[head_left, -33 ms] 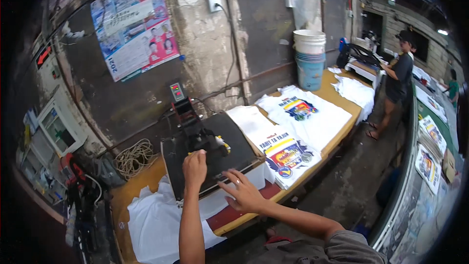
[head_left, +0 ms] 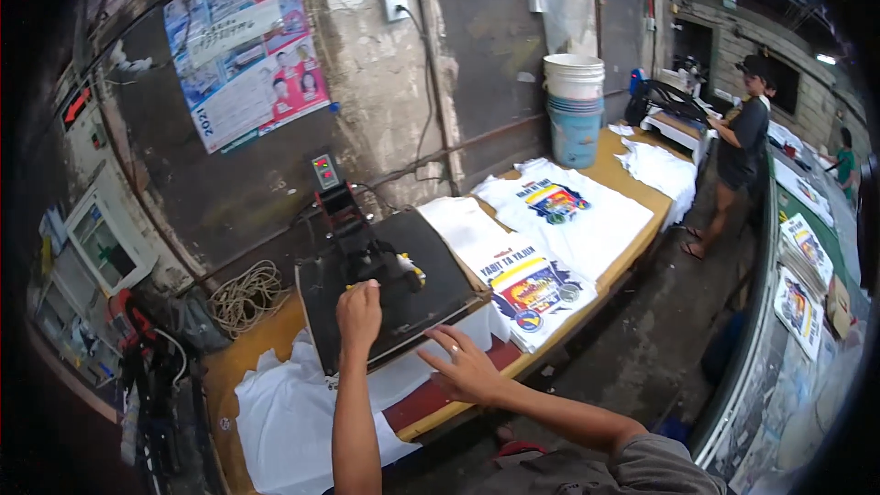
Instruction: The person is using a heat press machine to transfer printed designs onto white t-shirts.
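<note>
A black heat press (head_left: 422,289) stands on the table in front of me, its flat top plate down over a white T-shirt (head_left: 284,426). The shirt's cloth spills out below the plate, to the left and toward me. My left hand (head_left: 358,316) is closed at the near end of the press's dark central arm, around its handle; the grip itself is mostly hidden by my fingers. Over the plate's near right edge, my right hand (head_left: 466,368) hovers with spread fingers, holding nothing. Red and green lights glow on the control box (head_left: 324,171) behind.
Right of the press lie printed sheets (head_left: 541,298) and a printed white T-shirt (head_left: 573,211). Stacked buckets (head_left: 576,115) stand by the wall, and coiled rope (head_left: 247,293) lies left. A person (head_left: 747,128) works at the far table end. Another long table (head_left: 797,394) runs along the right.
The view has shifted slightly, so the scene sits a little farther left. My left hand stays at the handle; my right hand remains spread near the plate's edge, slightly lower against it.
</note>
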Action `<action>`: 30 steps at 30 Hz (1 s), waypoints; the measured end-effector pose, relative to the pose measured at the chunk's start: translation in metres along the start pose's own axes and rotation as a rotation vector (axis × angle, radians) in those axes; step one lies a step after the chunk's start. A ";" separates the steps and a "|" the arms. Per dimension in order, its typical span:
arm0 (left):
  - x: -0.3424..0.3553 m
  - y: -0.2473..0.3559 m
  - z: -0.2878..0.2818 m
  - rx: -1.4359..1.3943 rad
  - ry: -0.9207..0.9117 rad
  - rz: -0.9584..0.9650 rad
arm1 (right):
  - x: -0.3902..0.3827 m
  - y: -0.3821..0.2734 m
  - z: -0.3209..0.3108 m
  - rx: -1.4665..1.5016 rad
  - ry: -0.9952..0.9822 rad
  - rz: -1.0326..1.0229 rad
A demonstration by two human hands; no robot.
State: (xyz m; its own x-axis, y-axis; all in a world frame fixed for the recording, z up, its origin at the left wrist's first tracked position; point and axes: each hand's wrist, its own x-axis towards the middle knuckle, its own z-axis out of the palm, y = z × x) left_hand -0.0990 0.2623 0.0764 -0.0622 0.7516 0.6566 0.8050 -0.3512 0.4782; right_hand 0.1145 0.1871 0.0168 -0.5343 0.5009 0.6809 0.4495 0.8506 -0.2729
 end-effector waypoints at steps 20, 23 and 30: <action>0.007 -0.004 0.019 0.178 0.043 -0.221 | -0.491 0.238 -0.253 -0.957 -0.252 1.686; 0.019 0.008 0.018 0.231 -0.067 -0.251 | -0.528 0.265 -0.336 -1.103 -0.312 1.859; 0.046 0.046 0.069 0.417 0.011 -0.575 | -0.583 0.301 -0.439 -1.224 -0.238 1.750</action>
State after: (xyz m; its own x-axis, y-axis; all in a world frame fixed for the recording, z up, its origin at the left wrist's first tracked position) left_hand -0.0239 0.3192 0.0889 -0.5492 0.7475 0.3736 0.8014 0.3444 0.4891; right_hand 0.8754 0.0809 -0.1637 0.8216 0.5405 0.1810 0.5164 -0.8403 0.1653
